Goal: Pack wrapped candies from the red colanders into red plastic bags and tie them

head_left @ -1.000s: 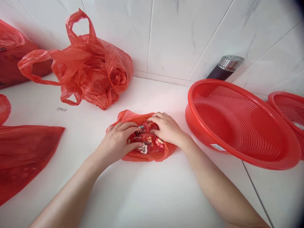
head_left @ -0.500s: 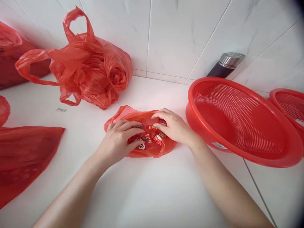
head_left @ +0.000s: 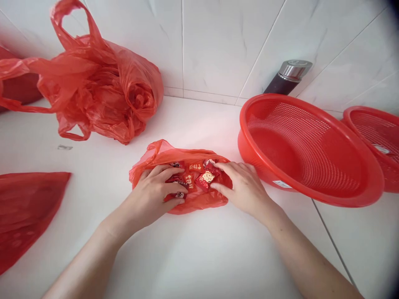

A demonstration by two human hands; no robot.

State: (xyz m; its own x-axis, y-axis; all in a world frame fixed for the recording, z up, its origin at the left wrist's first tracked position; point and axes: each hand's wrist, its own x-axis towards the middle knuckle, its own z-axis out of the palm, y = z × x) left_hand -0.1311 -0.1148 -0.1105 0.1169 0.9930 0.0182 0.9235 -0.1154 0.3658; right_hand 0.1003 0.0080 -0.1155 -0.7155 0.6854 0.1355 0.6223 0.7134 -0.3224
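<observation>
Bag point(head_left: 193, 204): thin red plastic film, crinkled, glossy, semi-see-through, mouth spread wide. It lies mid-counter point(head_left: 193, 257), just left of the basket point(head_left: 311, 153). Inside are candies point(head_left: 199, 177), small square-ish pillows in red wrappers w/ gold and white print, piled loose.

Left hand point(head_left: 152, 193) is half closed on the bag's left side. Fingers are bent over the rim, thumb and forefinger nipped together on film w/ a candy between. Right hand point(head_left: 245, 189) rests on the right edge, fingers fairly straight, forefinger reaching over the candies, thumb set apart. Can't tell if it grips the film or only presses it.

Counter is white, smooth, slightly shiny. The wall point(head_left: 218, 41) is white marbled tile w/ thin joints. The basket is red hard plastic, round, fine mesh holes, thick smooth rim, tilted toward the person, w/ a white label on its outside. It stands close by the right hand. A 2nd basket point(head_left: 375, 135) of the same kind sits behind it, partly covered and cut by the frame edge. Behind both leans a flask point(head_left: 286, 77), dark body, steel cap, lower part hidden.

Big bag point(head_left: 102, 95) sits back left, same red film, bunched, handles sticking up. Flat bag point(head_left: 28, 207) lies at the left edge, cut off. A small pale scrap point(head_left: 65, 147) is too small to ID. Wrapper print is mostly unreadable.
</observation>
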